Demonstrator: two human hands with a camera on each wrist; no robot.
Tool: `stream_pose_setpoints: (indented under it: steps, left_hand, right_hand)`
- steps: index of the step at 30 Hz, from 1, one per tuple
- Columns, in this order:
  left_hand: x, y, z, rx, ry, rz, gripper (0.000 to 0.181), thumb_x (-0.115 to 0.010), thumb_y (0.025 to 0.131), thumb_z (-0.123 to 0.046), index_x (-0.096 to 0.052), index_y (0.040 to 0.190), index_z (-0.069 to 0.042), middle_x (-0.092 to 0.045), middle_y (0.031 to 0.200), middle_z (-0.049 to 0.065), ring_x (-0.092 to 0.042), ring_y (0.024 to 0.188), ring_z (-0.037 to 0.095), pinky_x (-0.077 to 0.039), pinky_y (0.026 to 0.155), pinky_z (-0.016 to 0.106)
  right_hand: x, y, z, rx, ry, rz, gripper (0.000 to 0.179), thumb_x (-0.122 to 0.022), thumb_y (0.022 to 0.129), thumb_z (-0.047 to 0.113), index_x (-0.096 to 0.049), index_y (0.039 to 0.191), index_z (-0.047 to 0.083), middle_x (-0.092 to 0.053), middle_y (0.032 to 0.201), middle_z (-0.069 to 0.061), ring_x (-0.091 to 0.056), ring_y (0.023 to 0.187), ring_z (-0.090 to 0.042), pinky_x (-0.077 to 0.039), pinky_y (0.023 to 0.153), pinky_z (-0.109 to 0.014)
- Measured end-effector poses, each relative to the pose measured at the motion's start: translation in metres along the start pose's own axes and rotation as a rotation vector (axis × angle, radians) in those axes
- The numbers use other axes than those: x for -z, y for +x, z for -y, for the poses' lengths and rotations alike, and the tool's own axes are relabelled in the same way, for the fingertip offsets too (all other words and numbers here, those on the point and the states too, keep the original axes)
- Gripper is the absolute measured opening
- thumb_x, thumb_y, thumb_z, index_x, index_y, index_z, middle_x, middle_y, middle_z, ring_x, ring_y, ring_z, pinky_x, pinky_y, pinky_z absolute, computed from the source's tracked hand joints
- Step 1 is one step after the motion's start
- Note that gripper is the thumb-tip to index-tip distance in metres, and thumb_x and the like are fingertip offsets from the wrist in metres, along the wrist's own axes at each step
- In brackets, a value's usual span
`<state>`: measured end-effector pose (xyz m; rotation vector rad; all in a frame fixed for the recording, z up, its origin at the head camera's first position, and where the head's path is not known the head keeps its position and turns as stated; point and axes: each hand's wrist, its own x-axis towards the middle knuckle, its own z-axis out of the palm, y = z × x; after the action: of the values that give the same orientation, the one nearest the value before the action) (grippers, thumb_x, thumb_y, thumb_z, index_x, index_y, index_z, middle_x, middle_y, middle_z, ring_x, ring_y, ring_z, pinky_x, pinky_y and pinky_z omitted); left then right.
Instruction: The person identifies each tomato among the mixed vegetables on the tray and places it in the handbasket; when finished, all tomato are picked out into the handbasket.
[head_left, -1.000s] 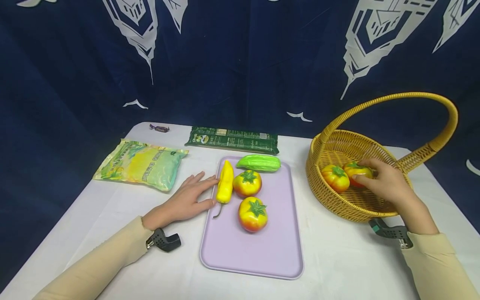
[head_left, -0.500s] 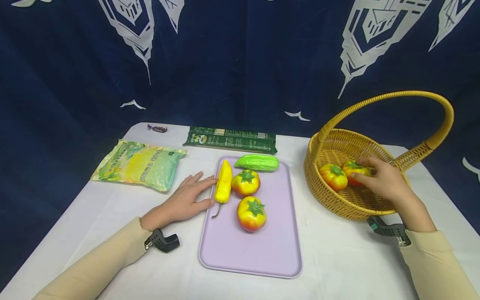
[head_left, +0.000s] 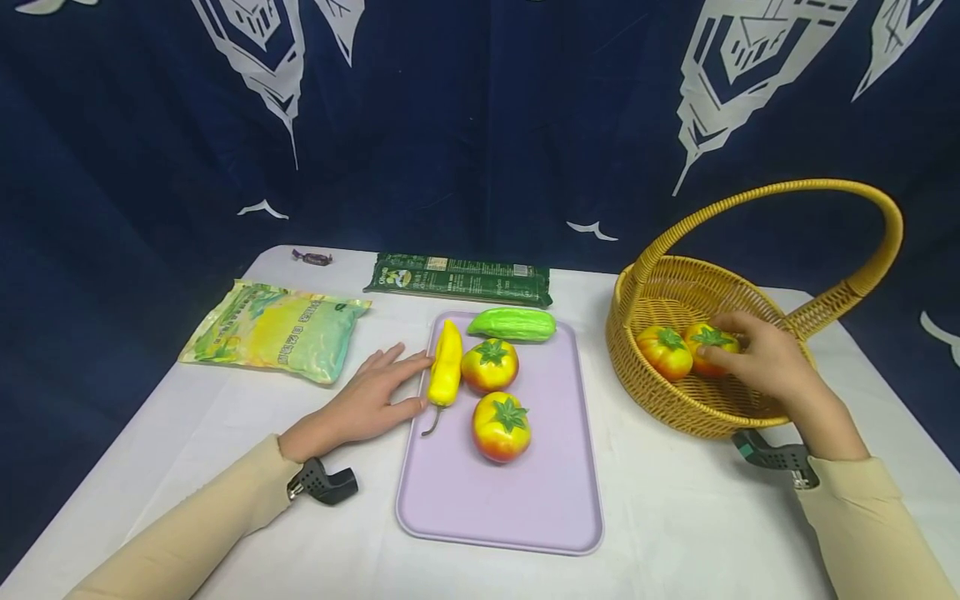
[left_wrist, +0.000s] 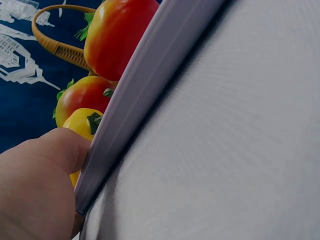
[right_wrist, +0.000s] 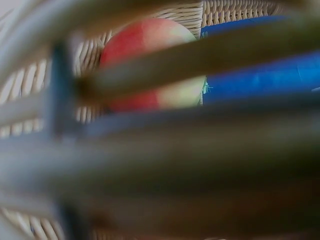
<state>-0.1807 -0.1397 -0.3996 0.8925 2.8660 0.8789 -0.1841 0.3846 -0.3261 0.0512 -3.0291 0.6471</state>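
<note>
My left hand (head_left: pixel 371 400) lies with extended fingers against the left edge of a lilac tray (head_left: pixel 510 508); its thumb meets the rim in the left wrist view. Beside those fingertips a yellow chili pepper (head_left: pixel 446 367) lies on the tray, along with two yellow-red toy tomatoes, one farther back (head_left: pixel 489 371) and one nearer (head_left: pixel 491 437), and a green ribbed gourd (head_left: pixel 512 324). Reaching into the wicker basket (head_left: pixel 652 400), my right hand (head_left: pixel 768 362) holds a tomato (head_left: pixel 705 362) between thumb and fingers. Another tomato (head_left: pixel 660 358) touches it. Blurred basket strands fill much of the right wrist view.
The basket's tall arched handle (head_left: pixel 795 185) rises over my right hand. A green noodle-like packet (head_left: pixel 465 282) lies behind the tray. On the left are a yellow-green pouch (head_left: pixel 277 329) and a small wrapped candy (head_left: pixel 312 258). A dark blue curtain hangs behind the table.
The tomato under my right hand has turned slightly, its leaves now more toward the top. My left hand stays at the tray edge. The whole head view has shifted slightly.
</note>
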Motion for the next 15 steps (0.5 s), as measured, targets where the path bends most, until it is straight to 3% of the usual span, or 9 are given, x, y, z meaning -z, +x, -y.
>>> stream_pose_setpoints:
  steps: [8,15]
  left_hand:
    - [-0.0013,0.0015,0.0020,-0.004,0.005,0.005,0.061,-0.063,0.094,-0.031,-0.051,0.150,-0.010,-0.050,0.156,0.013,-0.025,0.154,0.047,-0.015,0.125,0.068]
    - [-0.0011,0.0009,0.0022,-0.006,0.002,0.000,0.061,-0.063,0.093,-0.030,-0.052,0.149,-0.009,-0.051,0.156,0.013,-0.025,0.154,0.048,-0.015,0.125,0.068]
  right_hand:
    - [0.0007,0.0000,-0.0010,-0.014,-0.013,-0.011,0.058,-0.066,0.098,0.029,-0.048,0.142,-0.005,-0.051,0.139,-0.038,-0.048,0.120,-0.061,-0.041,0.093,-0.075]
    - [0.0005,-0.0003,0.0004,-0.021,0.004,-0.012,0.060,-0.065,0.099,0.033,-0.047,0.142,-0.005,-0.050,0.139,-0.039,-0.048,0.120,-0.062,-0.042,0.093,-0.076]
